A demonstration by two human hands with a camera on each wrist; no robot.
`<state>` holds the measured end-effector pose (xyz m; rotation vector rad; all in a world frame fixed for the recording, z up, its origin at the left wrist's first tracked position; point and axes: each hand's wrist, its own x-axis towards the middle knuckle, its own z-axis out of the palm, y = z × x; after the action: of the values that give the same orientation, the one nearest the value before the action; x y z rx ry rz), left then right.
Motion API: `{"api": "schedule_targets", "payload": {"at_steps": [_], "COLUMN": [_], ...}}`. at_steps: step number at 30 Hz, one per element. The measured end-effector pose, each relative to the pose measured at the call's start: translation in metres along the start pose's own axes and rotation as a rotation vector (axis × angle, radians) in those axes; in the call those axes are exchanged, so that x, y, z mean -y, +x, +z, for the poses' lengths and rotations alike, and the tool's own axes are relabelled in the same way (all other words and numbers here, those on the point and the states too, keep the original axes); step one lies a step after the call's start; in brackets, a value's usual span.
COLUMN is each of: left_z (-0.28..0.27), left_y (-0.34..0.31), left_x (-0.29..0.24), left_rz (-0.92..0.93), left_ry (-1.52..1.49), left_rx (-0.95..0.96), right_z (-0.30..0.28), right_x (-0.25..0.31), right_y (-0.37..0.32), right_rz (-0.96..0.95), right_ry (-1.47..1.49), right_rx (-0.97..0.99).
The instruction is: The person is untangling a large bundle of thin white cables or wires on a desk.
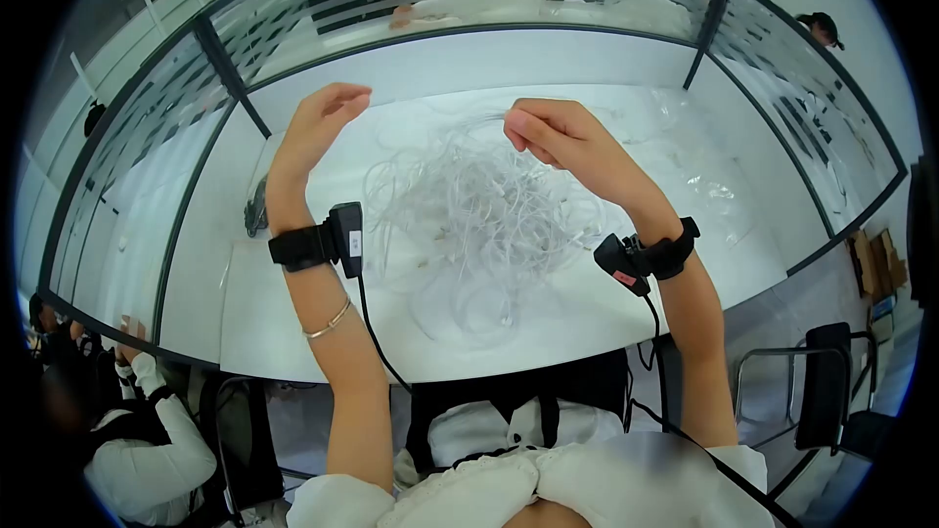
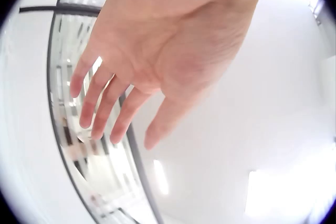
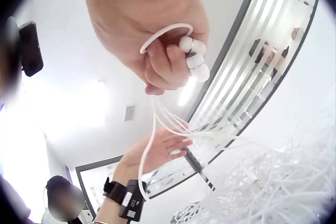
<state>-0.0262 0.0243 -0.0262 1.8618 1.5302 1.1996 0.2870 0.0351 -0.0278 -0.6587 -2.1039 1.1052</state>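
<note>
My right hand (image 1: 577, 145) grips a pair of white wired earphones above the table. In the right wrist view the two earbuds (image 3: 197, 67) stick out beside its curled fingers. A loop of their cord crosses the palm, and white strands run down from the fist toward the heap. My left hand (image 1: 315, 132) is raised over the table's left side, apart from the heap. In the left wrist view its palm shows, with the fingers spread and nothing held. Between and below both hands lies a large tangle of white earphone cables (image 1: 489, 205).
The white table (image 1: 293, 332) has low walls and glass panels (image 1: 469, 34) around it. A dark bundle (image 1: 256, 207) lies by the left wall, and clear plastic bags (image 1: 709, 191) lie at the right. A chair (image 1: 831, 381) stands at right; a person (image 1: 147, 440) sits at lower left.
</note>
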Motion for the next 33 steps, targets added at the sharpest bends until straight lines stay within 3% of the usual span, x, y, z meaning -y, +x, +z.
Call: {"api": "schedule_targets", "payload": {"at_steps": [2, 7, 8, 11, 17, 18, 21, 25, 33], "left_z": [0.015, 0.067, 0.071, 0.067, 0.081, 0.087, 0.095, 0.103, 0.105], "left_y": [-0.005, -0.016, -0.010, -0.008, -0.001, 0.000, 0.002, -0.001, -0.009], "left_x": [-0.034, -0.086, -0.086, -0.087, -0.078, -0.072, -0.069, -0.075, -0.090], "left_rz": [0.181, 0.340, 0.254, 0.080, 0.135, 0.185, 0.027, -0.042, -0.037], "left_ry": [-0.108, -0.266, -0.346, -0.413, -0.500, -0.539, -0.606, -0.684, -0.523], "left_rx": [-0.024, 0.252, 0.434, 0.468, 0.590, 0.567, 0.571, 0.633, 0.501], "right_z": [-0.002, -0.011, -0.017, -0.026, -0.041, -0.043, -0.052, -0.052, -0.078], "right_x": [0.007, 0.024, 0.029, 0.031, 0.015, 0.016, 0.010, 0.016, 0.014], "right_y": [0.005, 0.008, 0.006, -0.004, -0.006, -0.007, -0.012, -0.015, -0.014], "right_rz": [-0.030, -0.112, -0.120, -0.099, -0.126, -0.097, -0.076, -0.123, -0.185], "right_ry": [-0.065, -0.125, -0.118, -0.093, 0.069, 0.085, 0.131, 0.132, 0.241], "right_rx": [-0.028, -0.089, -0.123, -0.165, -0.288, -0.346, -0.350, -0.368, -0.439]}}
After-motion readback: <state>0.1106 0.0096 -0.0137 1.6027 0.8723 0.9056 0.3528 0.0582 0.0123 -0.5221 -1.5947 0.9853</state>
